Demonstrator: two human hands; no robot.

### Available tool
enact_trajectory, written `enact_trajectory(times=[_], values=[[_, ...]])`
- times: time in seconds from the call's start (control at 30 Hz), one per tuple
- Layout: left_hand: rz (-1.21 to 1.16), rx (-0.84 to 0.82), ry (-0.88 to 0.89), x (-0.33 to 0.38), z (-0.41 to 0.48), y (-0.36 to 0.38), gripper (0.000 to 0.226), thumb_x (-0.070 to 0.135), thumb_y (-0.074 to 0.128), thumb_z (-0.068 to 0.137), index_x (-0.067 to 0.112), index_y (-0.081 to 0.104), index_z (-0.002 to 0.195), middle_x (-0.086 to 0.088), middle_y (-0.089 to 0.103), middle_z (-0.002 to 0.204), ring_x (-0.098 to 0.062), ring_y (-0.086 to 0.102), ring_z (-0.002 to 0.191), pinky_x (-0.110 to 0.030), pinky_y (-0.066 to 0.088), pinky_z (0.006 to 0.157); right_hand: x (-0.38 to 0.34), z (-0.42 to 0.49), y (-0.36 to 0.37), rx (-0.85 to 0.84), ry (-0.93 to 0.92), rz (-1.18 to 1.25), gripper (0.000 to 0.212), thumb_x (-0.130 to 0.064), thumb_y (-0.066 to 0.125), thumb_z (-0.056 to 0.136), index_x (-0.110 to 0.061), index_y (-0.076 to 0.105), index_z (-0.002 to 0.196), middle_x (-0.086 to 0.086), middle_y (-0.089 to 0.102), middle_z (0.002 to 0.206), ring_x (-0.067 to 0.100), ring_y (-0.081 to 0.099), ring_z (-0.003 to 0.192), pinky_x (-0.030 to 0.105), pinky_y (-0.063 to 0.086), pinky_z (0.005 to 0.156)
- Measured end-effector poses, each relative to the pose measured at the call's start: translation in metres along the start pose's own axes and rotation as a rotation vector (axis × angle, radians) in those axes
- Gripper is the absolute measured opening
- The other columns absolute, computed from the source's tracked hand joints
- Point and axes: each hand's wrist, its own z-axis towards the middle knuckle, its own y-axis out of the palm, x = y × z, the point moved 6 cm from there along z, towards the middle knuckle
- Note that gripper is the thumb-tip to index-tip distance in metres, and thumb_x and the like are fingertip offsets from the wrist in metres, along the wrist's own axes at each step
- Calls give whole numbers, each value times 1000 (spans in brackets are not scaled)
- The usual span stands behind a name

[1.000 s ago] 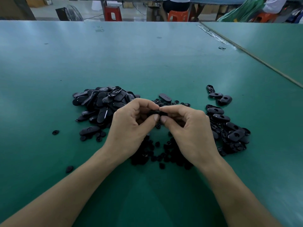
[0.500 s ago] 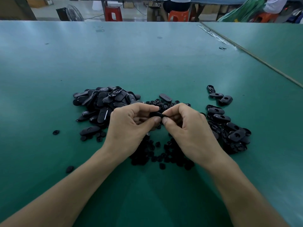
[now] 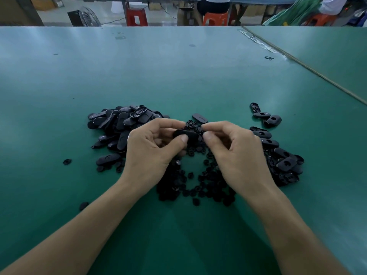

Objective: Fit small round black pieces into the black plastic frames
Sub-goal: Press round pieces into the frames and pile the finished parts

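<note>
My left hand [image 3: 153, 147] pinches a black oval frame [image 3: 185, 134] between thumb and fingers, just above the table. The curled thumb and forefinger of my right hand [image 3: 236, 153] sit at the frame's right end; I cannot tell whether they grip it or a small piece. Under and between my hands lies a heap of small round black pieces [image 3: 198, 185]. Left of my hands is a pile of black frames [image 3: 119, 126], and on the right a second pile of frames [image 3: 282, 157].
The green table [image 3: 178, 76] stretches far ahead. A lone frame [image 3: 199, 118] lies behind my hands, and a few frames [image 3: 266, 116] sit at the right rear. Stray pieces [image 3: 67, 161] lie at the left. A seam [image 3: 309, 68] joins a second table on the right.
My hands have drawn slightly apart; the right fingertips now sit at the frame's end instead of pressing together with the left over it. The oval frame shows more plainly.
</note>
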Motion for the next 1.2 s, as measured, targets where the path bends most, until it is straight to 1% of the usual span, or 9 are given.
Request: enact_trajectory(times=[0.13,0.27,0.43,0.57,0.63,0.8,0.97,1.1,1.2], values=[[-120,125,-12,-4,4,-11,21,-6,65,92,13,72,98,2,70,77,-13,67,72,-25,59,66,18,2,-27,152,158,-502,30,-20,52,100,-20,66,126,5,62,127,24,52,118,29,35,102],[-210,254,-80,-10,7,-19,28,-5,62,95,7,63,120,8,72,82,-8,68,77,-25,59,74,39,-4,-42,45,479,-726,44,-33,45,100,-24,46,143,14,39,151,34,25,142,48,19,114],[-174,297,-140,-14,7,-23,69,-4,65,93,10,35,153,5,66,110,-2,65,106,-30,53,101,48,-5,-42,-32,549,-773,46,-33,37,102,-21,41,147,17,50,141,36,35,139,49,21,118],[-94,289,-144,-18,9,-25,77,-3,64,94,12,23,158,5,44,149,4,60,117,-17,53,87,43,-3,-46,50,470,-739,42,-19,42,100,-27,54,139,14,59,128,36,47,124,46,35,106],[-57,270,-126,-18,10,-24,77,-5,63,94,13,25,158,8,29,159,3,57,122,-21,53,94,43,-2,-49,82,444,-731,40,-18,46,100,-32,58,135,14,61,122,37,50,116,45,40,98],[23,215,-35,-11,9,-20,48,-2,70,90,24,60,129,-3,51,143,-3,65,113,-27,54,97,43,1,-54,192,357,-649,33,-14,58,96,-29,66,125,14,64,117,37,52,112,46,45,95],[8,111,12,-4,4,-11,13,11,72,85,17,73,96,-1,74,88,-17,72,80,-37,61,81,37,6,-53,284,197,-459,27,-8,62,94,-21,71,116,7,70,110,25,65,99,33,50,94],[-27,16,45,1,1,-2,7,14,73,86,16,74,93,-2,74,80,-19,72,71,-31,61,69,22,10,-34,208,43,-75,21,-9,72,90,-28,73,99,-14,71,90,0,68,79,9,51,77],[-6,-46,18,2,-2,4,20,21,78,81,23,75,101,-2,77,88,-18,74,80,-32,62,75,12,9,-14,34,1,260,27,-4,74,87,-31,72,87,-11,75,82,5,72,79,17,55,76]])
